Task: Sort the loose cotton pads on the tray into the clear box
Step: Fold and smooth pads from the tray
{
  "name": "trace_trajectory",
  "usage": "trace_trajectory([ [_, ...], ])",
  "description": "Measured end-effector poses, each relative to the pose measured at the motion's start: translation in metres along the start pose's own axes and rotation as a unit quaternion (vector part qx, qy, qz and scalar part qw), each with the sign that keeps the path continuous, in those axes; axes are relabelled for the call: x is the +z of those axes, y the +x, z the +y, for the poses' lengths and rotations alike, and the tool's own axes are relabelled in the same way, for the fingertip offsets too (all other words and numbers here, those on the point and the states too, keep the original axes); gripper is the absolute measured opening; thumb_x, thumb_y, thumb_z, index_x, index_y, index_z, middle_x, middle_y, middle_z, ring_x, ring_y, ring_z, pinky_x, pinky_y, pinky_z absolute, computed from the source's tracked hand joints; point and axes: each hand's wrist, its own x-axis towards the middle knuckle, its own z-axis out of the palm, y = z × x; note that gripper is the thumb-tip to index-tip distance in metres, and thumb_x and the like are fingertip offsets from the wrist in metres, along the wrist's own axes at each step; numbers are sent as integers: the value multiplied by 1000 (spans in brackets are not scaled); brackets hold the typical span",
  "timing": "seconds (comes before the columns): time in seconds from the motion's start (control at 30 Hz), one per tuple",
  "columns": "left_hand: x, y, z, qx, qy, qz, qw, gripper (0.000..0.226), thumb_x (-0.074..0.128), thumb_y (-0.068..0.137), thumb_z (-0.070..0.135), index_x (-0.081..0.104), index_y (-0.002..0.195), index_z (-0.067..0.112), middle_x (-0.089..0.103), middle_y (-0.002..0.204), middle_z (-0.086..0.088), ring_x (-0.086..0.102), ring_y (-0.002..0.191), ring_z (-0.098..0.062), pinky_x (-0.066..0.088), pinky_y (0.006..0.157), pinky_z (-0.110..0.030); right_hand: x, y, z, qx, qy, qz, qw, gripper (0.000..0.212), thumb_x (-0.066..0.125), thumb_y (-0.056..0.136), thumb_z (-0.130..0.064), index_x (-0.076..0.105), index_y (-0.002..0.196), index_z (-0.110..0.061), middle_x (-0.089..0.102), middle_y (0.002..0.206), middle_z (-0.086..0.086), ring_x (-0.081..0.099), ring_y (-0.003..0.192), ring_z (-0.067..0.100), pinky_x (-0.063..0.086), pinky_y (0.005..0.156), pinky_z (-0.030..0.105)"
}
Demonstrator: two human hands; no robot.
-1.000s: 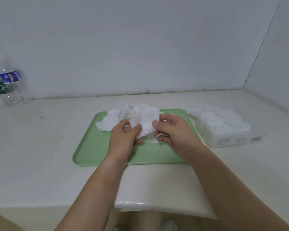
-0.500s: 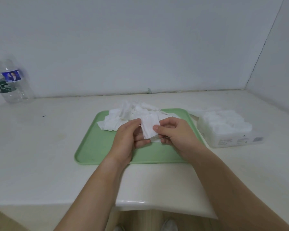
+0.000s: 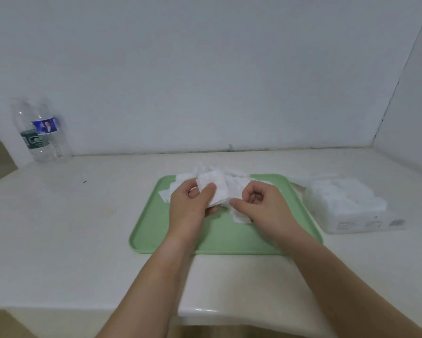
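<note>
Cotton pads (image 3: 213, 191) pinched in left hand (image 3: 190, 208); right hand (image 3: 263, 208) pinches their edge. Loose grip risks spillage onto tray (image 3: 156, 230).

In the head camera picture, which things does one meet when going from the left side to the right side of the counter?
Water bottles → left hand, gripping a stack of cotton pads → right hand → clear box.
</note>
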Motion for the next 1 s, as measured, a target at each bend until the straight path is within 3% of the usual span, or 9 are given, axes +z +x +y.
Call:
trace_trajectory([
  [0.13, -53, 13, 16, 25, 29, 54, 998, 9, 66, 95, 10, 70, 103, 11, 72, 70, 6, 70, 68, -8, 58, 61, -21, 21, 7, -24, -17, 5, -36, 999, 31, 81, 79, -14, 53, 66, -16, 43, 55, -9, 37, 53, 10, 33, 51, 21],
  [0.23, -99, 27, 18, -38, -4, 118, 992, 4, 66, 95, 13, 70, 94, 12, 71, 81, -6, 68, 67, -14, 56, 55, -21, 47, 19, -34, -29, -56, -46, 997, 29, 79, 78, -15, 54, 64, -19, 46, 53, -11, 39, 49, 7, 35, 51, 22],
  [0.33, -131, 38, 11, -104, -103, 149, 978, 7, 65, 95, 12, 66, 90, 7, 69, 77, -9, 67, 56, -15, 53, 48, -19, 82, 33, -37, -71, -178, -41, 981, 18, 73, 79, -20, 57, 71, -23, 59, 63, -12, 51, 57, 4, 46, 58, 26],
  [0.43, -148, 46, 2, -108, -156, 149, 970, 7, 64, 96, 14, 67, 96, 8, 70, 87, -9, 69, 69, -17, 57, 54, -19, 113, 46, -38, -159, -341, -30, 926, 9, 66, 82, -24, 63, 90, -28, 60, 99, -7, 54, 91, 15, 46, 78, 35],
  [0.5, -153, 45, -2, -89, -154, 134, 975, 7, 63, 97, 14, 68, 95, 9, 72, 81, -4, 69, 70, -15, 57, 56, -19, 125, 58, -38, -216, -437, 5, 873, 29, 62, 79, -15, 66, 106, -26, 56, 116, -3, 50, 104, 23, 40, 83, 36],
  [0.57, -150, 41, -6, -62, -110, 106, 986, 8, 63, 97, 13, 69, 94, 9, 73, 77, -2, 69, 68, -13, 56, 56, -20, 123, 70, -40, -204, -496, -2, 844, 46, 58, 75, -6, 64, 116, -27, 51, 130, -2, 46, 116, 27, 35, 88, 37],
  [0.67, -147, 37, -12, -47, -41, 77, 995, 9, 65, 95, 13, 71, 96, 7, 74, 82, -6, 69, 71, -16, 55, 61, -25, 105, 86, -37, -143, -572, -45, 806, 53, 56, 80, -3, 60, 123, -34, 45, 143, -6, 37, 129, 26, 30, 100, 40],
  [0.87, -144, 37, -13, -54, -35, 72, 995, 15, 72, 88, 19, 72, 97, 7, 72, 86, -11, 67, 75, -23, 54, 70, -36, 82, 94, -31, -138, -566, -39, 812, 25, 54, 93, -24, 69, 110, -34, 60, 128, -8, 50, 116, 21, 36, 92, 37],
  [1.0, -142, 35, -12, -52, -25, 70, 996, 25, 73, 80, 26, 72, 98, 8, 73, 85, -11, 69, 75, -22, 55, 68, -35, 73, 91, -31, -158, -489, -18, 858, 19, 58, 96, -31, 74, 106, -30, 62, 124, -5, 51, 113, 24, 44, 92, 40],
])
